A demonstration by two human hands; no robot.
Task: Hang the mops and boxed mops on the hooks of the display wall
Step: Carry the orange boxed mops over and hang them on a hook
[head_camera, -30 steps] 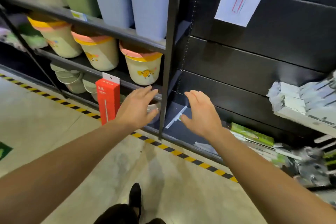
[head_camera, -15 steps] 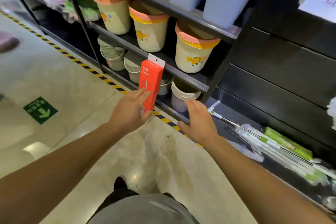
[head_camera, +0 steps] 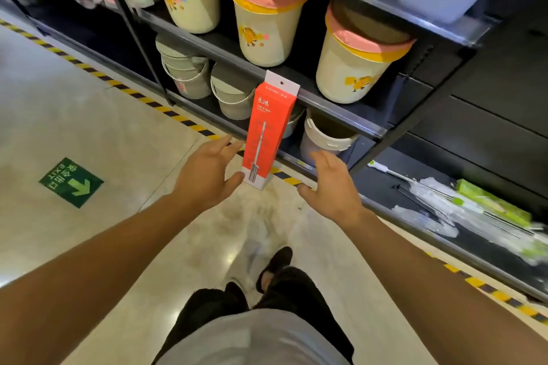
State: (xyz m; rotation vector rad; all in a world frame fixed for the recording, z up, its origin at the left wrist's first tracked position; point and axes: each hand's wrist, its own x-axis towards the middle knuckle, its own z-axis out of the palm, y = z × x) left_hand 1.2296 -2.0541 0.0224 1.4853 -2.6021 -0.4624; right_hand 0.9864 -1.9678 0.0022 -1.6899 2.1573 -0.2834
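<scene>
Your left hand (head_camera: 207, 178) reaches toward the boxed mop (head_camera: 268, 133), a tall red carton with a white hang tab at its top. The carton stands on the floor at the foot of the shelving, its long axis near upright and leaning slightly, tab end up and toward the shelf edge (head_camera: 335, 104), base down by the yellow-and-black floor stripe (head_camera: 166, 108). The printed mop drawing on its front runs along the same axis, head at the bottom. Your left thumb touches or nearly touches the lower left corner of the carton; the fingers (head_camera: 228, 147) are spread and straight beside its left face, not wrapped round it. Your right hand (head_camera: 332, 184) is just right of the carton and apart from it, fingers relaxed and open, holding nothing.

Behind the carton, cream bins with pink and yellow rims (head_camera: 267, 24) sit on the middle shelf, with stacked pails (head_camera: 186, 71) below. To the right, on the lowest dark shelf, loose mops (head_camera: 444, 201) lie flat, handles pointing left toward the carton, blurred at the far end. A green exit sign (head_camera: 71, 182) is stuck to the floor on your left.
</scene>
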